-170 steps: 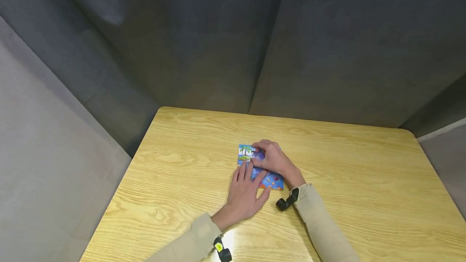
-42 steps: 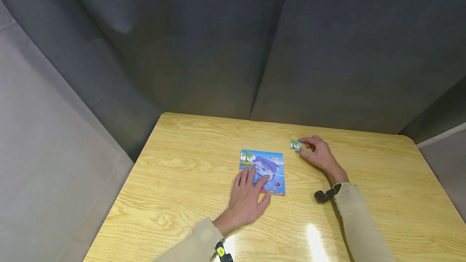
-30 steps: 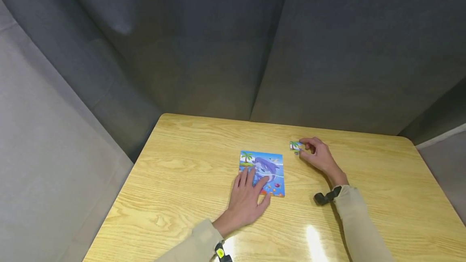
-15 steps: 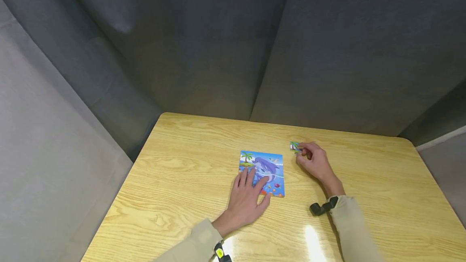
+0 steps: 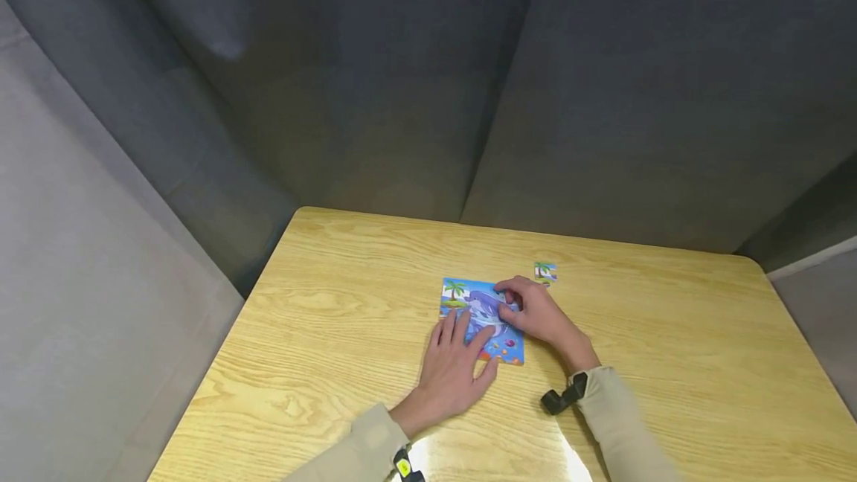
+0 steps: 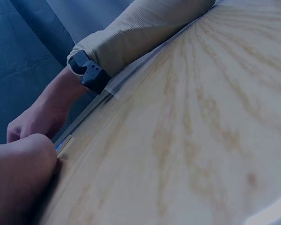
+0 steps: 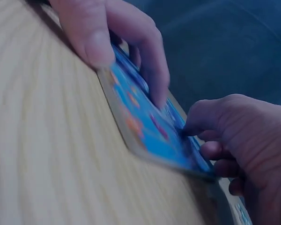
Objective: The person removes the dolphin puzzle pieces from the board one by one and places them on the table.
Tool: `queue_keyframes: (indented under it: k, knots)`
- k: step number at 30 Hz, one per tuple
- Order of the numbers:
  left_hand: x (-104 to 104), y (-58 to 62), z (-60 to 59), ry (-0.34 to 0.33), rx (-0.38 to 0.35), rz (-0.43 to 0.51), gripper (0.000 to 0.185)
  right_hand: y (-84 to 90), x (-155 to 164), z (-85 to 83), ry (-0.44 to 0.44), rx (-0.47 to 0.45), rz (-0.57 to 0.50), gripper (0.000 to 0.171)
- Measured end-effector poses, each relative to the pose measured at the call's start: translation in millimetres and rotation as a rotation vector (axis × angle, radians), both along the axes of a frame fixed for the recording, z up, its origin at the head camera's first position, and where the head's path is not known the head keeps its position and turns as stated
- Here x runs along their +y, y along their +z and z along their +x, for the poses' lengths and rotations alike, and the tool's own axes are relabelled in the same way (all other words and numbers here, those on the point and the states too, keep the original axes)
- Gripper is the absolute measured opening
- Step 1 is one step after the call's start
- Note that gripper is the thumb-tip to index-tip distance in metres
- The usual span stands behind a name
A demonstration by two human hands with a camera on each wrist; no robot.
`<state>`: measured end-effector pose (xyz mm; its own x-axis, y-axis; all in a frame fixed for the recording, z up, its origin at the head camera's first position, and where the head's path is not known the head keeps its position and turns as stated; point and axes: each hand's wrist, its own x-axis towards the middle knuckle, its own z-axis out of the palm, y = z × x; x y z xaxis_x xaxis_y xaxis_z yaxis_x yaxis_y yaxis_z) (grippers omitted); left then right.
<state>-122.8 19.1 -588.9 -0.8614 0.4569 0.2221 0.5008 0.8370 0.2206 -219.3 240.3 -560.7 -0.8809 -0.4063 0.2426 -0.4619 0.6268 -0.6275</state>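
Right hand (image 5: pixel 538 312): shifted from palm-tree piece (image 5: pixel 545 270) to dolphin jigsaw (image 5: pixel 480 302), recentring work; grip clamping unclear. Left hand (image 5: pixel 450 376): fingers spread apart.

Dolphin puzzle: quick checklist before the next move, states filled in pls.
1. Left hand steadying the puzzle: ok, fingers spread over its lower left part.
2. Right hand at the puzzle: ok, thumb and fingers over its right side.
3. Piece in the right hand's grip: cannot tell, the fingers hide the spot.
4. Small palm-tree piece out of the hands' way: ok, lies apart, past the puzzle's far right corner.
5. Whole puzzle picture visible for checking: not ok, both hands cover parts.
6. Puzzle well inside the table edges: ok.
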Motion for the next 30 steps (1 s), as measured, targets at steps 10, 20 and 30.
queue_keyframes:
  k: [10,20,30]
  knots:
    - [0,1.2,0.3,-0.005,0.047,0.010,0.054,12.9,-16,-6.0,0.010,-0.098,0.093,0.044]
    - [1,-1.1,2.3,-0.005,0.052,-0.003,0.054,19.7,-21,-2.9,-0.005,-0.174,0.161,0.044]
    - [0,-1.1,0.9,0.011,0.020,-0.047,0.057,19.2,-25,-3.6,-0.005,-0.157,0.174,0.045]
